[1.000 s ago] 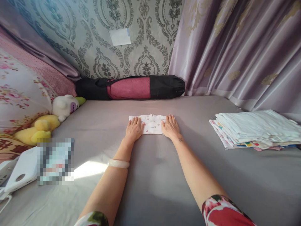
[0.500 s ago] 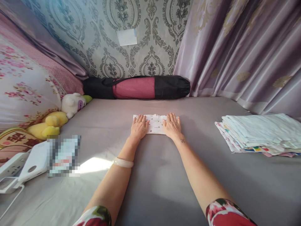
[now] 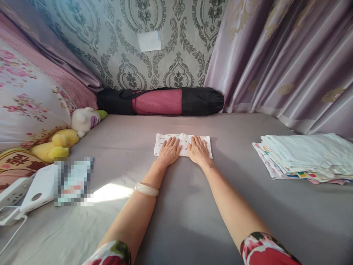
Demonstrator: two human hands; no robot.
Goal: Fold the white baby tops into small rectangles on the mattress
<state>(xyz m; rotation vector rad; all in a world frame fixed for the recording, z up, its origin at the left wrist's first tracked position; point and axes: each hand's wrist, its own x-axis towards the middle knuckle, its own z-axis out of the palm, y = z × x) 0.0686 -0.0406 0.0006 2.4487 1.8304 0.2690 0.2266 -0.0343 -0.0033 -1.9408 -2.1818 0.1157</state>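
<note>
A white cloth with small printed figures [image 3: 183, 147] lies folded into a flat rectangle on the grey bed sheet [image 3: 182, 206]. On its left half rests my left hand [image 3: 170, 150], palm down with the fingers stretched out. My right hand [image 3: 198, 149] lies flat on the right half in the same way. A strip of the cloth shows between the two hands, and its far edge and both outer ends stick out past them. Neither hand grips the fabric.
A stack of folded cloths [image 3: 306, 152] lies at the right. Along the wall is a black and pink rolled bag [image 3: 157, 102]. Plush toys [image 3: 84, 121], a white power bank [image 3: 41, 187] and a power strip [image 3: 13, 191] are on the left.
Both hands have slid inward, closer to each other, and slightly toward me. More of the cloth's outer ends now shows. The cloth stays in about the same place.
</note>
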